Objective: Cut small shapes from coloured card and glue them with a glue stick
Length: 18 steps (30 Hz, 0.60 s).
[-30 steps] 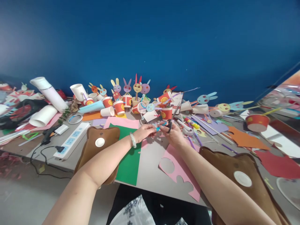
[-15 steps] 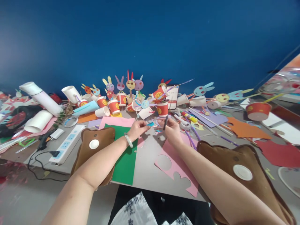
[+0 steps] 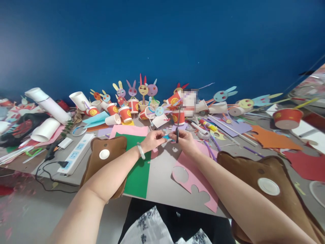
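Observation:
My left hand (image 3: 153, 140), with a pale bangle at the wrist, pinches a small piece of blue paper (image 3: 167, 137). Dark scissors (image 3: 177, 135) are in my right hand (image 3: 186, 141), their blades pointing up and away from me. The fingertips of my right hand meet the blue paper too, so both hands are close together over the table. Just beyond them stands a red paper cup (image 3: 178, 118). Below my right forearm lies pink paper (image 3: 180, 159) with round cutouts. Green paper (image 3: 137, 176) is under my left wrist.
Paper rabbits on cups (image 3: 143, 89) line the blue wall. Brown plush cushions (image 3: 101, 173) flank both forearms. A power strip (image 3: 77, 152) with a cable lies left. Purple paper (image 3: 235, 125), orange paper (image 3: 271, 137) and a glue stick (image 3: 209, 126) are at right.
My hands have come together, the right fingertips now meeting the blue paper. The scissors have swung from tilted to pointing upward. The whole view has shifted slightly.

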### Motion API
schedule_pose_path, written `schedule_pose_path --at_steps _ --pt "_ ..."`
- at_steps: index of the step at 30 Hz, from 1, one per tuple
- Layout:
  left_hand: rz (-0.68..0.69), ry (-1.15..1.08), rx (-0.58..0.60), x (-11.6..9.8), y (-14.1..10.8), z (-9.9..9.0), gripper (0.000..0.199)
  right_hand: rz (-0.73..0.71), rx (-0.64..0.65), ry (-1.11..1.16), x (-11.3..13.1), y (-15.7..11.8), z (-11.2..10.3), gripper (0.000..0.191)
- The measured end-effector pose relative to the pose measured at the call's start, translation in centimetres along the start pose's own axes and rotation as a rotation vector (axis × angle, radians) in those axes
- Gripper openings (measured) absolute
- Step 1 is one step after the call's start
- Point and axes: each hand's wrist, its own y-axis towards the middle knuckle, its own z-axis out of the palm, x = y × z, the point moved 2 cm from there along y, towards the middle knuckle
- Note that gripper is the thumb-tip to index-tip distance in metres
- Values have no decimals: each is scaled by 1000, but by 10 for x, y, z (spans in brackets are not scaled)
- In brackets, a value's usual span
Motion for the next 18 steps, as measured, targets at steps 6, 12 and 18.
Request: schedule_pose_path --at_steps 6,12,18 --pt "39 -52 -139 -1 2 -4 30 16 -6 -8 2 -2 0 34" --pt "0 -223 -194 -3 2 -4 36 -4 9 -39 0 -3 3 25" --pt "-56 -305 -103 -4 1 -2 42 21 -38 55 2 -5 6 21"
